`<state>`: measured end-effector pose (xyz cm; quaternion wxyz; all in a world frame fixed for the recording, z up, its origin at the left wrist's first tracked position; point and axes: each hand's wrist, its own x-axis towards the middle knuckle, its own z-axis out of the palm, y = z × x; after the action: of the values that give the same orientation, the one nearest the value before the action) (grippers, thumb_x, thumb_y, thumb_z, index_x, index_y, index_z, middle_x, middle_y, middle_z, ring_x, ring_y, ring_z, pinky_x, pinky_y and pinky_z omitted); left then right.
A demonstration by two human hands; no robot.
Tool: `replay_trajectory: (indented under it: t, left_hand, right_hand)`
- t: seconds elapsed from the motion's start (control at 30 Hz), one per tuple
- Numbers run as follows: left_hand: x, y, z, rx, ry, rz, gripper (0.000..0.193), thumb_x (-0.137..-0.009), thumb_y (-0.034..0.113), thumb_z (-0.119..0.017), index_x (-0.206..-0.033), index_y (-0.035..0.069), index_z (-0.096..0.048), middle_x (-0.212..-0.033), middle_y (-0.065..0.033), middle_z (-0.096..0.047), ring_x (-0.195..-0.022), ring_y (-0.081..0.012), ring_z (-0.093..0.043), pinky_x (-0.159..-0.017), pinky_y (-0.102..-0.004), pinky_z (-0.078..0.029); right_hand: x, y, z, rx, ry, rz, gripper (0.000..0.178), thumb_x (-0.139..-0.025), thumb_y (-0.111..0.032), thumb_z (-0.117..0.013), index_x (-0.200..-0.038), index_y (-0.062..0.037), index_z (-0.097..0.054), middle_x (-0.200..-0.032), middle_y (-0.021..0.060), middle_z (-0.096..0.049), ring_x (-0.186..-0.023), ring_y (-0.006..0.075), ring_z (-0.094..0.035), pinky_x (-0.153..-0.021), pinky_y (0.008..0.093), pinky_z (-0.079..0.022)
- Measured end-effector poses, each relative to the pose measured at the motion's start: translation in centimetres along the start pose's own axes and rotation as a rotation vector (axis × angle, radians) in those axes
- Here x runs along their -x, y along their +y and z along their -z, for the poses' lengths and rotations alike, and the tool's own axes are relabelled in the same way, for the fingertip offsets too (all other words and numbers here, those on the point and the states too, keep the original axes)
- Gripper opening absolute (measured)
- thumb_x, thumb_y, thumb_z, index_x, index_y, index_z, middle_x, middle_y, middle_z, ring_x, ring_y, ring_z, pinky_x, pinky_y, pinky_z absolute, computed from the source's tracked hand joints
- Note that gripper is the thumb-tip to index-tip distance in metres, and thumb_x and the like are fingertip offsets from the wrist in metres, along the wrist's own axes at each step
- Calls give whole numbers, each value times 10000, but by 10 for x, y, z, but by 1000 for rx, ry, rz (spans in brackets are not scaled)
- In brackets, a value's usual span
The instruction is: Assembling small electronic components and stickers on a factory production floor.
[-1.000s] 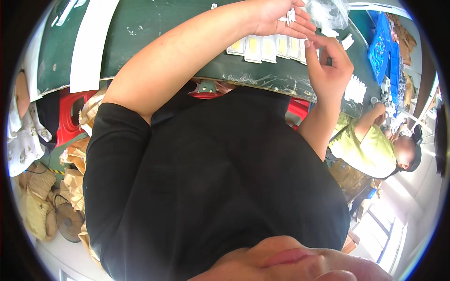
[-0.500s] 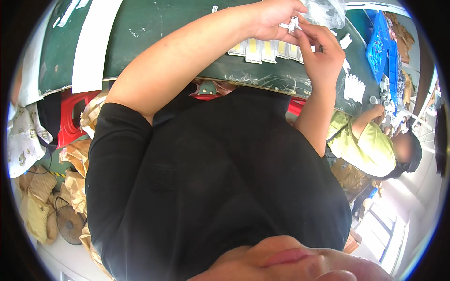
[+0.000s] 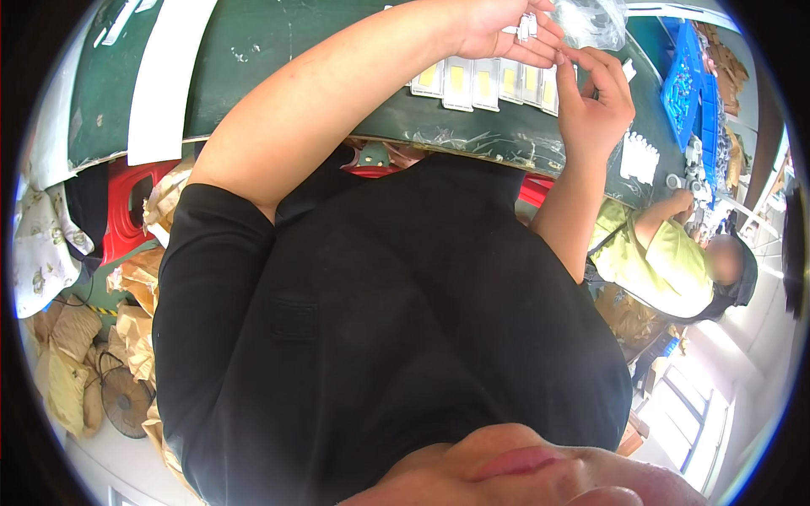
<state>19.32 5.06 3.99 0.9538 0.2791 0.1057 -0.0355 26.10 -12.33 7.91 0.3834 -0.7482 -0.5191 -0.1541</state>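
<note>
My left hand (image 3: 498,29) is palm up over the far side of the green table (image 3: 337,51), fingers stretched out. It holds a small bunch of white plastic pieces (image 3: 526,28) lying across the fingers. My right hand (image 3: 597,97) is close beside it, thumb and forefinger pinched together at the left fingertips. Whatever may be in that pinch is too small to make out. Below my hands lies a row of flat white packs with yellow middles (image 3: 483,83), partly covered by the left fingers.
A clear plastic bag (image 3: 591,25) lies beyond my hands. More white pieces (image 3: 639,158) sit at the table's right, near a blue tray of small parts (image 3: 679,93). A long white strip (image 3: 169,84) crosses the left side. A co-worker in a yellow-green top (image 3: 645,261) works at right.
My right hand has drawn away from the bunch of white pieces, to the right and slightly nearer me. The left fingers have spread flatter, still bearing the pieces.
</note>
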Motion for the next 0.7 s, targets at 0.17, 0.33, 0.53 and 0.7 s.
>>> replay_trajectory:
  t: [0.17,0.33,0.53,0.7]
  left_hand:
    - [8,6,-7,33,56,-19,319,-992,271,-464,-1005,-12,-608,-1084,-250,-697,-1041,-364,-706,-981,-481,-574]
    - [10,5,-7,-12,89,-60,314,-967,249,-486,-1030,-34,-608,-1097,-254,-699,-1028,-364,-715,-962,-470,-586]
    - [4,6,-2,-15,126,-104,324,-960,246,-499,-1055,-43,-607,-1116,-257,-701,-1017,-366,-719,-953,-462,-589]
    - [10,10,-9,1,148,-81,296,-949,231,-508,-1040,-30,-614,-1031,-219,-698,-945,-336,-712,-894,-440,-587]
  right_hand:
    - [-1,12,2,20,-5,-16,104,-818,-53,-795,-911,-55,-747,-898,1,-721,-554,83,-462,-498,240,-359]
    - [-2,4,0,27,-46,-152,105,-838,-61,-790,-908,-35,-717,-891,12,-703,-570,81,-461,-508,245,-364]
    - [-5,4,-3,17,-127,-209,106,-868,-81,-795,-919,-35,-714,-853,13,-677,-630,71,-482,-519,240,-362]
    - [-3,4,-4,-197,-57,-370,96,-878,-60,-794,-945,-37,-730,-783,-11,-646,-541,55,-431,-499,236,-339]
